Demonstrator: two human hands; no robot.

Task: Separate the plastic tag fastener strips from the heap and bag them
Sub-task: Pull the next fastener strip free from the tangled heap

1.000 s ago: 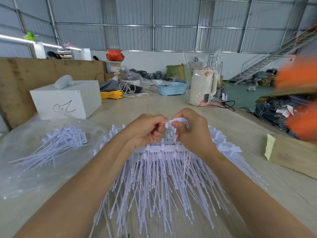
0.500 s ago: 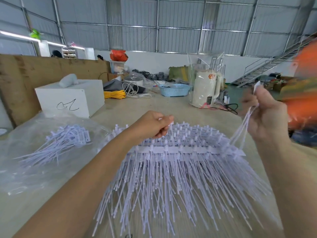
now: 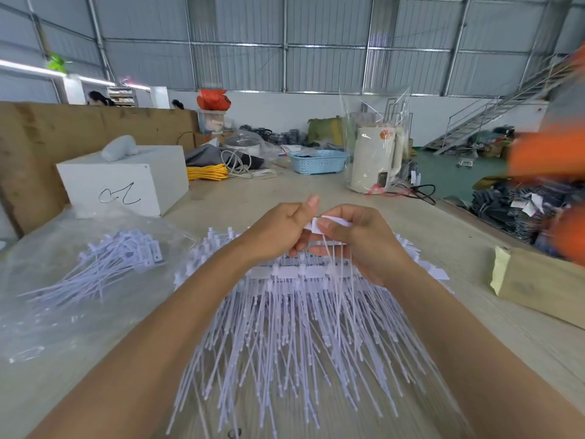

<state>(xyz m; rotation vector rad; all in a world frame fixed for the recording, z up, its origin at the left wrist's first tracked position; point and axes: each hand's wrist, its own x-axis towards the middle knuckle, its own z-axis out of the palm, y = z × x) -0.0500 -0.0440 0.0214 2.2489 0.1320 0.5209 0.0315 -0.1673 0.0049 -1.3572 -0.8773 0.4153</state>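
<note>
A big heap of white plastic tag fastener strips (image 3: 285, 337) fans out on the table in front of me. Above its far end, my left hand (image 3: 278, 231) and my right hand (image 3: 357, 239) meet. Both pinch the flat white tag head of a few loose strips (image 3: 332, 221), whose thin tails hang down over the heap. To the left lies a clear plastic bag (image 3: 63, 312) with a bundle of separated strips (image 3: 110, 264) inside it.
A white box (image 3: 126, 182) stands at the back left, with a cardboard wall (image 3: 47, 137) behind it. A blue basket (image 3: 318, 161) and a wrapped white kettle (image 3: 375, 160) stand at the back. A wooden block (image 3: 538, 285) lies right. Blurred orange shapes (image 3: 550, 153) move at the right edge.
My right hand, which had pulled a few strips up and away to the right, has come back to the middle. Both hands now pinch the strips' head together.
</note>
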